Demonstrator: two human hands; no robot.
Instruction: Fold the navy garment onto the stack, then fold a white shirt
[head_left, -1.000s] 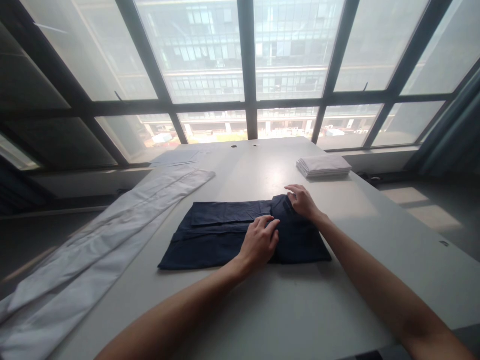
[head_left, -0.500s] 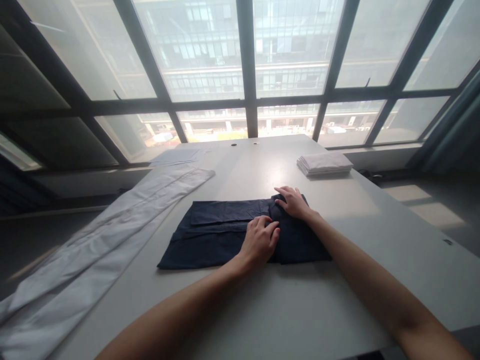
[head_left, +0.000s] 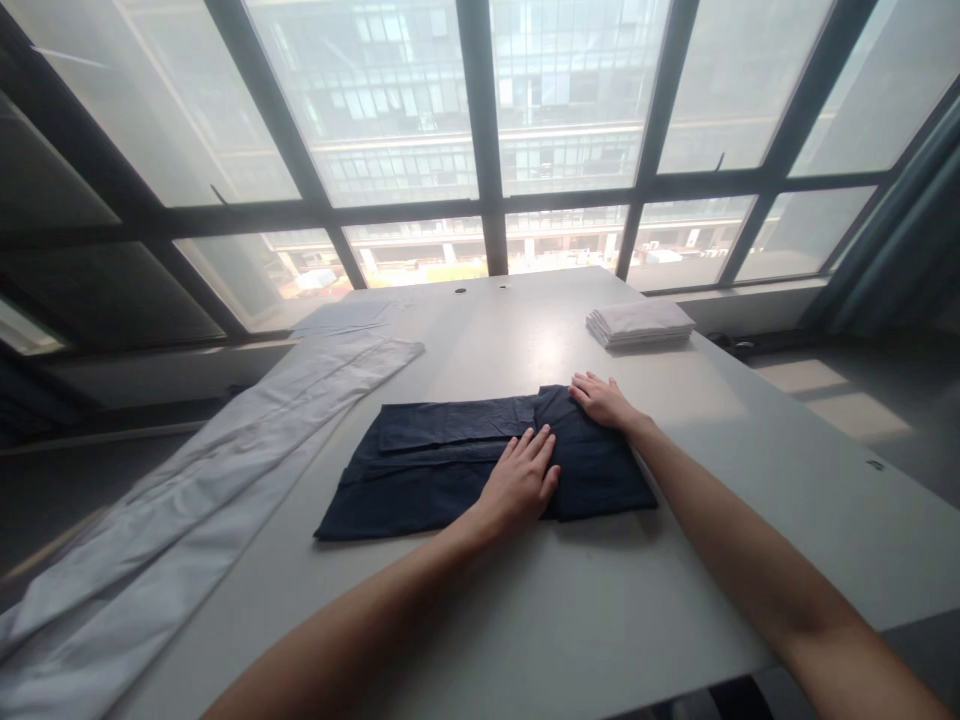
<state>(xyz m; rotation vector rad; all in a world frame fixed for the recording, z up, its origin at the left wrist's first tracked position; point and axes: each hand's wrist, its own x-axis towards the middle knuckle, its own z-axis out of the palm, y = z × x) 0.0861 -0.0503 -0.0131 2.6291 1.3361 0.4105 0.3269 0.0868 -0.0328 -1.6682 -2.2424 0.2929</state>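
A dark navy folded cloth [head_left: 427,490], seemingly a garment, lies flat on the white table [head_left: 465,365]. Its right part is folded over as a raised panel whose edge runs down near the middle. My left hand [head_left: 521,475] lies flat beside that edge, fingers stretched out and pointing away from me. On the upper right corner of the panel rests my right hand [head_left: 601,402], with its fingers extended over the fabric. Neither hand grips the cloth; both touch it from above.
A stack of folded white cloths [head_left: 640,325] sits at the far right of the table. Long white fabric [head_left: 225,480] drapes along the left edge. Sheets of paper [head_left: 345,316] lie at the far left, before tall windows [head_left: 360,100].
My right hand has slid slightly right along the panel's top. The fingers of my left hand have straightened from a curl and now lie flat. The view has shifted a little.
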